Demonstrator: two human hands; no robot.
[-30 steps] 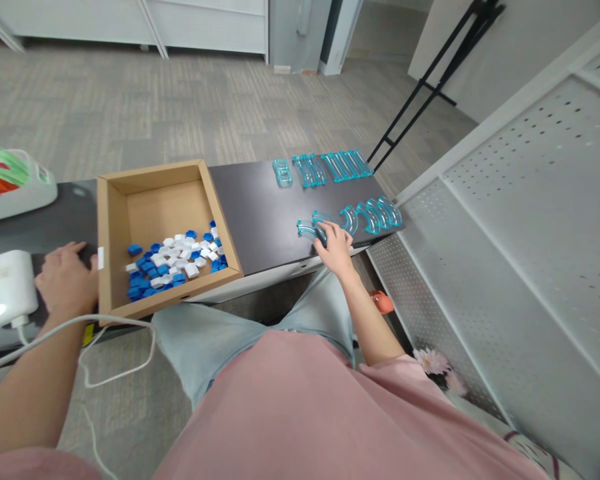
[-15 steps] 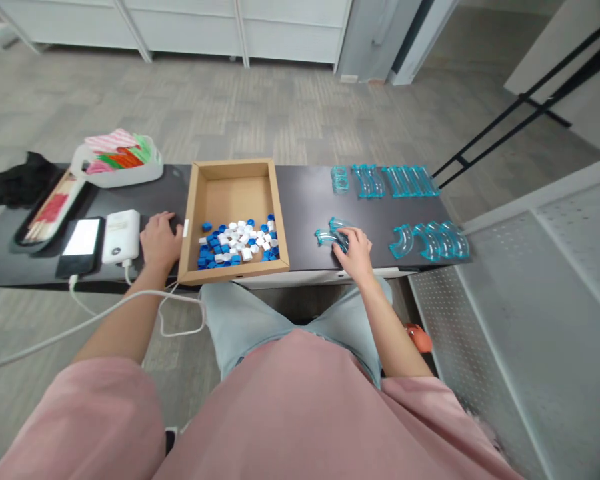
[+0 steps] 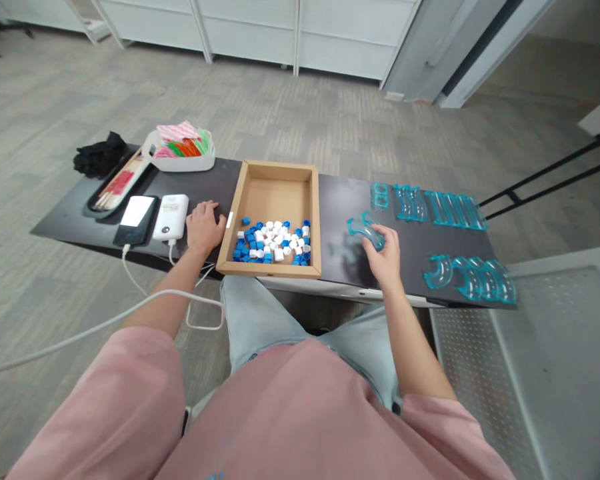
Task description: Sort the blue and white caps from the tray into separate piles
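Note:
My right hand [image 3: 386, 258] grips the end of a curved clear plastic piece with teal edges [image 3: 363, 229]. A blurred shadow lies under it, so it seems raised off the table. Just behind it shows the teal end of what looks like another such piece, mostly hidden. My left hand [image 3: 205, 228] rests on the dark table [image 3: 343, 200], fingers spread and nothing in them, between a white power bank [image 3: 171, 217] and the left wall of a cardboard box [image 3: 234, 217]. Small white and blue caps [image 3: 279, 243] are heaped in the box's near half.
Straight clear pieces [image 3: 455, 210], slightly curved ones [image 3: 411, 203] and small square ones [image 3: 379, 196] line the back right. Strongly curved ones [image 3: 485, 279] lie front right. At left are a phone [image 3: 136, 220], a stick tray [image 3: 120, 183], a white basket [image 3: 183, 161] and black cloth [image 3: 100, 155].
My right hand has lifted the curved clear piece off the table. The camera view has swung left, so everything sits farther right. My left hand stays beside the box.

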